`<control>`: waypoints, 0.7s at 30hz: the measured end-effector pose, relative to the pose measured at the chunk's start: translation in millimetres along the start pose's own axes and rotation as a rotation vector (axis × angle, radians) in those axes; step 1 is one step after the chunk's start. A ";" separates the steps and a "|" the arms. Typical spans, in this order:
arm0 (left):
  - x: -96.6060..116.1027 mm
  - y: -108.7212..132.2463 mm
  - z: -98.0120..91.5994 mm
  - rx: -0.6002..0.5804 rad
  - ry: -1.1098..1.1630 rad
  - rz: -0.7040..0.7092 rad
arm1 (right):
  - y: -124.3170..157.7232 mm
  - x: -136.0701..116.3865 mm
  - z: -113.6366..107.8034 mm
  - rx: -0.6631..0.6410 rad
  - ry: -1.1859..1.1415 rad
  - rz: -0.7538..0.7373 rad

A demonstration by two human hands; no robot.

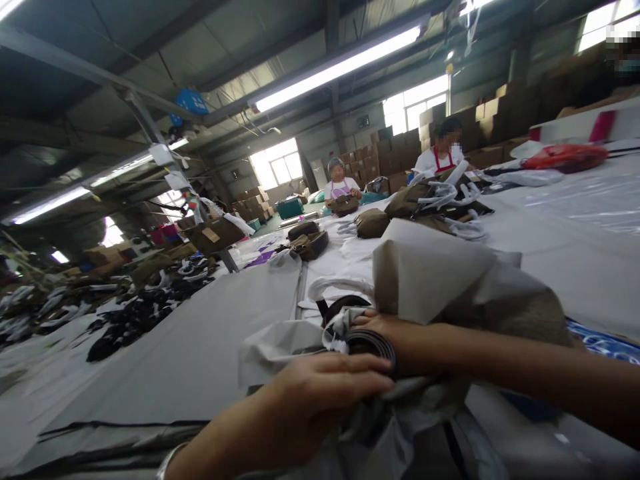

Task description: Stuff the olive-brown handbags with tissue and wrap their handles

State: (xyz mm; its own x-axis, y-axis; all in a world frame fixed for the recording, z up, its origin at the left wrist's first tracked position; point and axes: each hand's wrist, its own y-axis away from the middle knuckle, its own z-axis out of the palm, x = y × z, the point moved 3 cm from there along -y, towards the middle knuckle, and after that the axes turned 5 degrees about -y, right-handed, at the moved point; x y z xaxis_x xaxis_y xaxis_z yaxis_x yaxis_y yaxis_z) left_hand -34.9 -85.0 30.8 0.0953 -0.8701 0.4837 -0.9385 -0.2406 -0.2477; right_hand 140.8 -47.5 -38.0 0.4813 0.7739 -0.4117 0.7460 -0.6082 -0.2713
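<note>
A dark strap rolled into a coil (373, 343) lies between my two hands, above a bag wrapped in pale sheeting (440, 273). My right hand (400, 340) reaches in from the right and curls around the far side of the coil; some of its fingers are hidden. Stretched out flat, the fingers of my left hand (315, 393) rest against the near side of the coil, and its thumb is out of sight. White wrapping and grey-green cloth bunch up under both hands. A second dark strap loop (345, 307) shows just beyond the coil.
Brown bags (307, 241) and a heap of bags with white-wrapped handles (425, 203) lie farther along the table (210, 340). Dark bundles (145, 313) pile up at left. A post (145, 120) rises beyond the table. Co-workers (343, 187) sit at the far side.
</note>
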 end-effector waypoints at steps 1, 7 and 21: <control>2.9 -2.3 3.5 -0.106 0.043 0.013 | 0.7 2.0 -1.9 -0.036 -0.037 0.009; -20.5 -2.5 6.9 -0.073 0.157 -0.037 | 22.3 -20.8 -40.0 -0.193 -0.117 0.071; -50.7 -14.6 38.8 -0.174 0.115 -0.107 | 50.8 -66.5 -55.4 0.106 0.035 0.119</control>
State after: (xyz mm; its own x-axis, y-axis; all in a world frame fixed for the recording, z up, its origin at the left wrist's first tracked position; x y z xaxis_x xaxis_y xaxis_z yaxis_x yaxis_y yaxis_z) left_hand -13.1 -54.0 -22.7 0.1683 -0.7867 0.5939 -0.9691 -0.2421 -0.0461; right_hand 172.2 -120.1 23.8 0.5806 0.6997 -0.4163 0.6305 -0.7099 -0.3138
